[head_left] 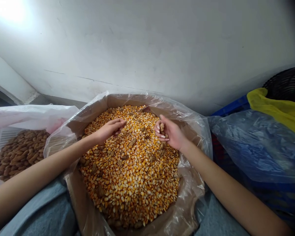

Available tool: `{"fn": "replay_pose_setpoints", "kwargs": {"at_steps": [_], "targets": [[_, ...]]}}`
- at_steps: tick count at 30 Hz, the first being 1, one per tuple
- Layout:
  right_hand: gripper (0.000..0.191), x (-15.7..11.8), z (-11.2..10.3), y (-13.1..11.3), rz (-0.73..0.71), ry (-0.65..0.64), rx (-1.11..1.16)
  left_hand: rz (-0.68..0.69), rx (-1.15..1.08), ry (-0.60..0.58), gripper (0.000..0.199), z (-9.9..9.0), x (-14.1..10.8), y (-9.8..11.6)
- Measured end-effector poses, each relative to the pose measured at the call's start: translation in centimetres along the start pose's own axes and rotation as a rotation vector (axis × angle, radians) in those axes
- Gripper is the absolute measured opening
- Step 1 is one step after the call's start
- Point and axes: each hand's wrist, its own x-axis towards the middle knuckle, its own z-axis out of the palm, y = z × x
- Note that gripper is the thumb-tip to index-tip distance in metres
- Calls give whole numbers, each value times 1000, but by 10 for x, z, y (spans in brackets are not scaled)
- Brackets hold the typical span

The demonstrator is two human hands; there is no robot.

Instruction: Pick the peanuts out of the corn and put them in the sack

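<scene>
Grey-blue cloth [41, 209] at the near edge, softly creased over both knees, with bare forearms [218, 173] reaching inward from either side. Between the knees, a wide, brown-walled container [75, 195], draped in clear plastic film [186, 190], glossy, crinkled and loosely gathered about the rim. Inside, a broad bed of corn kernels [137, 183], flat and wedge-shaped, in shiny yellow and orange with paler tips. Scattered over the kernels, knobbly peanuts [132, 143] in rough tan to dark brown shells, some half sunk.

Above this grainy bed, left hand [109, 131] and right hand [171, 132], well apart. In the left, fingers loosely bent, nearly together at the tips; cannot tell of anything inside. In the right, fingers curled partway toward the palm, around wrinkled, pale-shelled held peanuts [162, 127].

Just left of the container, a thin white sack [27, 113] with pinkish patches, slumped open around a heap of smoother, oblong brown nuts [24, 152]. To the right, a crumpled, translucent plastic sheet [255, 144] over blue latticed plastic [277, 198]. Beyond, limp yellow mesh [282, 109] against a curved, slotted black object [285, 82]. Farthest back, a pale, matt wall [137, 42], with a thin dark line low across it.
</scene>
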Motion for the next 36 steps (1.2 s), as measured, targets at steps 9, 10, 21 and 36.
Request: {"fn": "replay_pose_setpoints", "kwargs": {"at_steps": [9,10,21,36], "targets": [[22,5,56,22,-368,-145,-1415,67,-590,125,16,-35,-4,14],[21,6,57,23,-358,-141,-1418,76,-508,166,17,-38,-4,13],[22,5,21,6,7,-71,363,-44,1409,79,36,-42,2,-19],[30,28,16,24,-231,222,-1591,-77,-763,-20,10,-38,-7,11]]}}
